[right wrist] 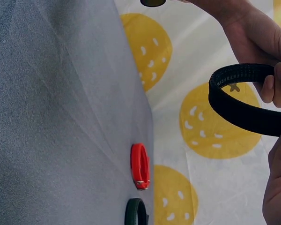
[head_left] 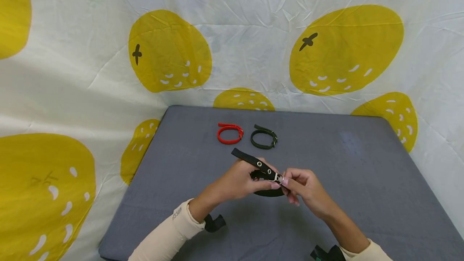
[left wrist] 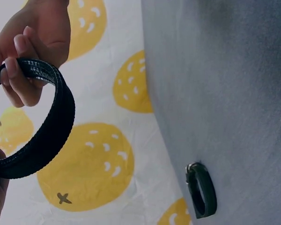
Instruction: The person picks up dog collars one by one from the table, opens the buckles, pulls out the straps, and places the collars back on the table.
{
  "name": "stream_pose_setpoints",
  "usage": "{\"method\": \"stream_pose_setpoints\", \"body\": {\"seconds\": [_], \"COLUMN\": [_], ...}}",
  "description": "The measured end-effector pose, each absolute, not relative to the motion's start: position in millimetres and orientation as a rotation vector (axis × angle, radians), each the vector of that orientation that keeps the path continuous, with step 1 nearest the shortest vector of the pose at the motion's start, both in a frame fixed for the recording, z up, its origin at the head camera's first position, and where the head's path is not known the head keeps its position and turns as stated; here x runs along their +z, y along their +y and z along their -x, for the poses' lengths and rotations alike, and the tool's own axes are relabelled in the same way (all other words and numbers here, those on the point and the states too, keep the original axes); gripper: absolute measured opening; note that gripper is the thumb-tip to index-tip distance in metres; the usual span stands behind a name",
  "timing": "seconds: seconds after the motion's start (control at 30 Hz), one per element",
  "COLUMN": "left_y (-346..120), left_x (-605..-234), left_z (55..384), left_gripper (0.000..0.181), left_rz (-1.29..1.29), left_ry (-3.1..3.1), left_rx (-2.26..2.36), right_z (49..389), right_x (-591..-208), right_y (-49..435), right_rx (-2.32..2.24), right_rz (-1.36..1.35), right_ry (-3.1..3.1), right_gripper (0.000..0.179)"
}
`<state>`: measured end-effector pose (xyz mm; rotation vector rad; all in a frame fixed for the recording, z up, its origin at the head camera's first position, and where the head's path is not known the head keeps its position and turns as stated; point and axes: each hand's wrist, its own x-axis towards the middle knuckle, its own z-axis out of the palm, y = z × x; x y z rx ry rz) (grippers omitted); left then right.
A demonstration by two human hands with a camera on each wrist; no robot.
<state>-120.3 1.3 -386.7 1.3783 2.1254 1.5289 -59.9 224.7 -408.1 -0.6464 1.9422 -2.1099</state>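
A black collar with metal eyelets, a buckle and a ring is held above the table between both hands, its band bent into a loop. My left hand grips the band near the buckle, and the strap's free end sticks out up and to the left. At the buckle end, my right hand pinches the collar by the metal ring with thumb and fingers. The wide loop of the black collar shows clearly in the left wrist view. Fingers hide part of the buckle.
Farther back on the grey table lie a red collar and a dark green collar, side by side, each in a loop. A white cloth with yellow fruit prints hangs behind and beside the table.
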Motion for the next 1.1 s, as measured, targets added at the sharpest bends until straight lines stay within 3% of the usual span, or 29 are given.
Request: {"method": "stream_pose_setpoints", "body": {"seconds": [0.27, 0.67, 1.1], "left_y": [-4.3, -3.9, -1.9], "left_x": [-382.8, -383.4, -381.5], "left_z": [121.2, 121.8, 121.3], "left_gripper": [0.027, 0.027, 0.02], "left_rz": [-1.367, -1.349, -1.385], "left_ry": [2.133, 2.173, 2.161], "left_rx": [1.565, 1.449, 1.539], "right_z": [61.2, 65.3, 66.3], "right_x": [-410.9, -411.2, -409.5], "right_y": [226.1, 228.7, 228.9], "right_rx": [-2.112, -2.014, -2.08], "right_rz": [0.65, 0.669, 0.714], "right_ry": [1.949, 1.945, 1.913], "right_gripper": [0.03, 0.02, 0.029]}}
